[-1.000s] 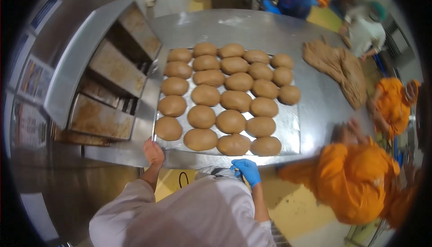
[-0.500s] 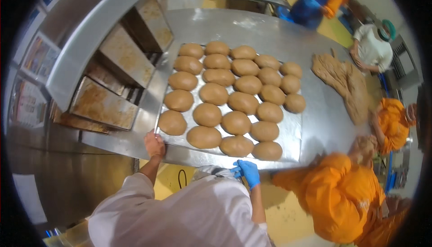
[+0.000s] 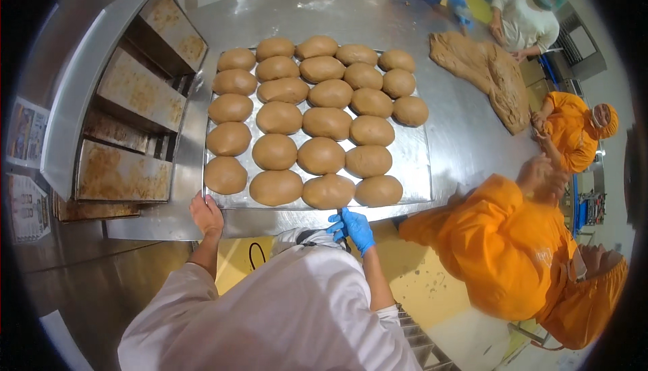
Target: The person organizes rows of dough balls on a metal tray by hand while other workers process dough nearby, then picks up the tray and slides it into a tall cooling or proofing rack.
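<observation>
Rows of smooth brown oval dough pieces [image 3: 277, 151] cover a shallow metal tray [image 3: 417, 168] on the steel table. My bare left hand [image 3: 207, 214] is at the tray's near left corner, its fingers and thumb closed on the rim. Just off the tray's near edge, in front of the closest dough pieces, is my right hand [image 3: 354, 229] in a blue glove. Its fingers are curled in around something small and dark that I cannot make out.
A metal rack [image 3: 101, 101] holding stained baking tins [image 3: 125, 172] stands to the left. A large slab of brown dough [image 3: 482, 74] lies at the table's far right. Co-workers surround that end; one in orange [image 3: 499, 236] leans in close on my right.
My view has turned, shifting the tray leftward in the picture. My right hand has come up to the tray's near edge. The left hand stays at the corner.
</observation>
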Demonstrator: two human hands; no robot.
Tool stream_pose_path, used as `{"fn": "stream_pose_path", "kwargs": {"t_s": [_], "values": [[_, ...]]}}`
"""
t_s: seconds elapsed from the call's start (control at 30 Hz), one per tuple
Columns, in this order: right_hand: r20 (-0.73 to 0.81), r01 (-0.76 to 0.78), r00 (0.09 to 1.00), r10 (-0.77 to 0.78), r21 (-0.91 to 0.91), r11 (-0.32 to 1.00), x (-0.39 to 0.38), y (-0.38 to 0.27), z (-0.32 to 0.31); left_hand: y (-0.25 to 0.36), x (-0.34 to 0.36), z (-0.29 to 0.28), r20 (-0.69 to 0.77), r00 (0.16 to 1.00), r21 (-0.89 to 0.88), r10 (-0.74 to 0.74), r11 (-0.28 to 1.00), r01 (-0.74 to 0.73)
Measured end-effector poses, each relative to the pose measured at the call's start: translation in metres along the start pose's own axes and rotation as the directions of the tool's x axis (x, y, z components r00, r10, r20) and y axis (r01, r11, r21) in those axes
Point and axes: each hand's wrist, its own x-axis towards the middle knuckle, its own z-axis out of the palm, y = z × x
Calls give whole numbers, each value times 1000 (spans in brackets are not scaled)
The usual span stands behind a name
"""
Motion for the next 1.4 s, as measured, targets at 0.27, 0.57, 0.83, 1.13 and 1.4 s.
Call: {"fn": "stream_pose_path", "kwargs": {"t_s": [0.27, 0.57, 0.83, 1.13, 1.4], "values": [[24, -50, 998, 50, -36, 998, 10, 7, -7, -3, 1, 3, -19, 999, -26, 41, 999, -41], [38, -38, 999, 37, 27, 999, 3, -2, -1, -2, 0, 1, -8, 1000, -5, 10, 1000, -10], [55, -48, 997, 46, 30, 998, 6, 1, -4, 0, 1, 2, -30, 999, -11, 30, 999, -30], [62, -10, 998, 11, -2, 1000, 4, -1, -5, -5, 1, 5, -17, 999, 12, 27, 1000, -27], [49, -27, 998, 27, -1, 1000, 0, -3, -3, -8, 3, 5, 5, 1000, 2, 29, 1000, -29]]}}
